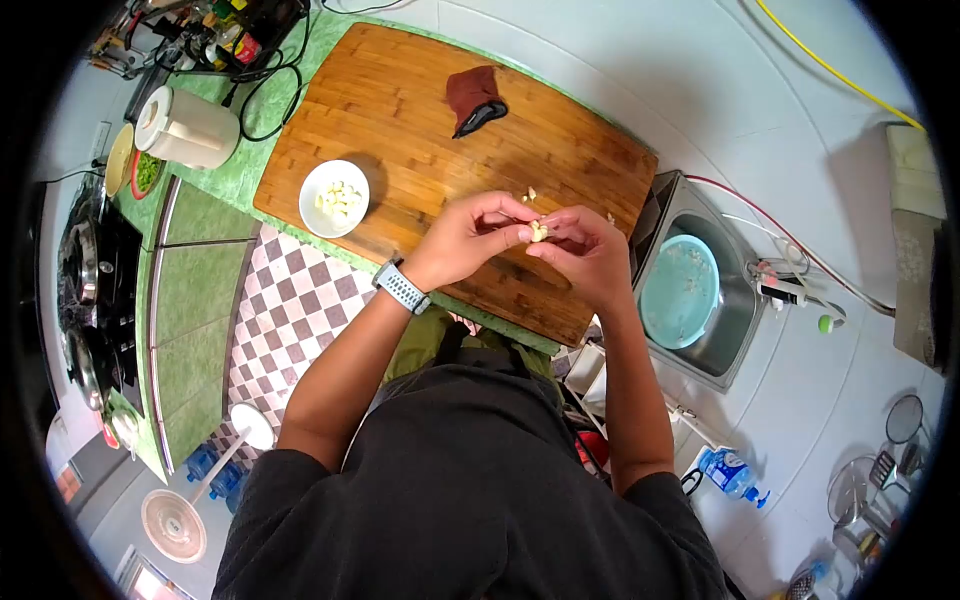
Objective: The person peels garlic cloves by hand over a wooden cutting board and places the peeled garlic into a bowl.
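A small pale garlic clove (539,232) is pinched between the fingertips of both hands, above the right part of a wooden board (420,90). My left hand (470,238), with a watch on its wrist, holds it from the left. From the other side my right hand (585,250) grips it with thumb and forefinger. Small peel bits (530,194) lie on the board just beyond the fingers. A white bowl (313,187) with several peeled cloves (341,203) stands at the board's left.
A dark red cloth (472,92) lies near the board's back edge. Right of the board is a metal sink (736,352) holding a light blue basin (680,290). At the left stand a white kettle (190,128) and a stove (110,300).
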Action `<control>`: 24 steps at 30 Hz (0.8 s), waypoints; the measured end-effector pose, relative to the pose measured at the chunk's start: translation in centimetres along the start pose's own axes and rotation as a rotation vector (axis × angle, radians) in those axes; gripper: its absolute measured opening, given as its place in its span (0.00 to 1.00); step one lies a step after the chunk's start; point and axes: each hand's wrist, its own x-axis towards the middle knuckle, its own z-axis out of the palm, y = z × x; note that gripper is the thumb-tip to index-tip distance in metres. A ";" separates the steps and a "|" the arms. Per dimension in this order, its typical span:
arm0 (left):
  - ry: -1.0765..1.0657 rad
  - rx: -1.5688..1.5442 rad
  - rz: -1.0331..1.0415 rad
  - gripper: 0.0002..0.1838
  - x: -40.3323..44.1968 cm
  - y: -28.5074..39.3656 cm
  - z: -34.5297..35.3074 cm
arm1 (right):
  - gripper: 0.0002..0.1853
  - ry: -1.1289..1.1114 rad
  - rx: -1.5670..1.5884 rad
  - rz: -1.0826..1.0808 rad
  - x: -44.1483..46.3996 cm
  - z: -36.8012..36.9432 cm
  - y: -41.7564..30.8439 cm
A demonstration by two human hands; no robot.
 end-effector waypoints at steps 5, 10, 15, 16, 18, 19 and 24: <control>0.015 -0.059 -0.022 0.09 -0.2 -0.2 0.4 | 0.16 0.002 0.216 -0.041 -0.3 0.3 0.6; 0.101 -0.105 -0.064 0.08 -1.4 -2.0 0.8 | 0.15 0.096 0.032 0.005 -1.4 1.8 1.9; 0.095 -0.042 -0.167 0.11 -4.5 -6.4 0.3 | 0.12 0.062 0.008 0.103 -3.0 2.5 7.4; 0.147 0.027 -0.204 0.11 -4.9 -6.7 0.3 | 0.12 0.089 0.036 0.119 -3.1 2.0 8.9; 0.236 0.133 -0.248 0.14 -6.0 -8.4 -0.3 | 0.13 0.151 -0.048 0.147 -2.9 -0.1 11.9; 0.239 0.135 -0.252 0.14 -6.5 -9.0 -1.1 | 0.13 0.199 -0.147 0.162 -2.4 -1.9 14.0; 0.337 0.132 -0.243 0.12 -9.6 -9.8 -4.2 | 0.15 0.396 -0.516 0.174 1.3 -5.9 15.0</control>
